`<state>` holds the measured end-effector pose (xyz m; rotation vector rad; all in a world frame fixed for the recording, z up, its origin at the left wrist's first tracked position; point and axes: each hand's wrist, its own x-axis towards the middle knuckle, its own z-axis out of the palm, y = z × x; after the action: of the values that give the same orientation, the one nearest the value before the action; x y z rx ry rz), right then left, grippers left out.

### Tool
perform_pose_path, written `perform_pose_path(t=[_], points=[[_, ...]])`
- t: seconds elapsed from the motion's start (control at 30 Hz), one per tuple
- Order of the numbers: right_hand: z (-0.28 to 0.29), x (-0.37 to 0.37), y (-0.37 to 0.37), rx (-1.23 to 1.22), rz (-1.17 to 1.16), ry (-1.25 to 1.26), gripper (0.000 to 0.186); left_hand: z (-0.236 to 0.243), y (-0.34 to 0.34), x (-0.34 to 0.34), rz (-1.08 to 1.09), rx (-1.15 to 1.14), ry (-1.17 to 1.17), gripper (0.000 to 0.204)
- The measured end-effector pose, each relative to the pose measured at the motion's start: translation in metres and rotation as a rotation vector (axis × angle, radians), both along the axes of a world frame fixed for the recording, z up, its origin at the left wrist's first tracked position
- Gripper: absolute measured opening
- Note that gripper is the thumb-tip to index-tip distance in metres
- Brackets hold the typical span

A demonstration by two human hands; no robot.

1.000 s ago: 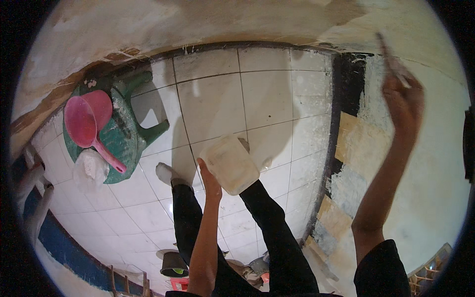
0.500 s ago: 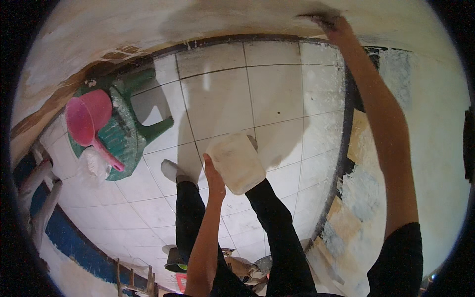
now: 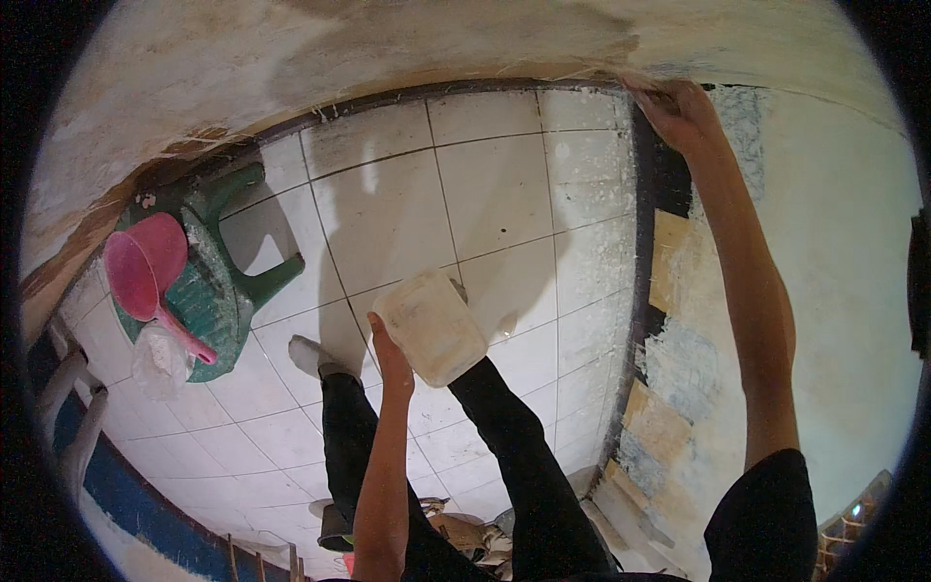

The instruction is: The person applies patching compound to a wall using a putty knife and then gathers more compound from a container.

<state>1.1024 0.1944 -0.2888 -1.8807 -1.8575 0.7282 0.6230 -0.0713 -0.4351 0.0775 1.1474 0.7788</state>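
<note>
My left hand (image 3: 390, 354) grips the left edge of an off-white, rounded-square plastic tub (image 3: 433, 328), with the thumb along its side. The tub is held above the tiled floor, between my legs; its pale surface has smudges on it. My right hand (image 3: 674, 112) is stretched far forward and to the right. Its fingers are closed against the lower part of the plastered wall (image 3: 465, 44), close to the corner. Whatever is in those fingers is too hidden to name.
At the left stands a green plastic stool (image 3: 218, 291), carrying a pink dipper (image 3: 147, 267) and a clear bag of white stuff (image 3: 162, 361). Patchy, partly coated wall (image 3: 679, 373) runs along the right. A dark bucket (image 3: 336, 529) stands behind my feet.
My right hand has come down the wall toward its base near the corner. The whole view has shifted a little, while my left hand keeps hold of the tub.
</note>
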Motion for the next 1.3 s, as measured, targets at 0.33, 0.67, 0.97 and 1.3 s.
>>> perform_pose_path(t=[0.33,0.67,0.97,1.3], points=[[0.228,-0.068,0.027,-0.218,-0.33,0.324,0.032,-0.004,-0.021,-0.031,0.009,-0.026,0.066,0.08],[0.244,-0.114,-0.028,0.309,-0.816,0.951,0.031,0.066,-0.044,-0.091,0.199,-0.03,0.094,0.07],[0.182,-0.386,0.054,1.061,-0.792,-0.281,0.023,0.178,-0.043,-0.182,0.295,0.013,0.051,0.079],[0.297,-0.403,-0.06,0.076,-0.683,1.718,0.029,0.272,-0.03,-0.239,0.253,0.169,0.193,0.074]])
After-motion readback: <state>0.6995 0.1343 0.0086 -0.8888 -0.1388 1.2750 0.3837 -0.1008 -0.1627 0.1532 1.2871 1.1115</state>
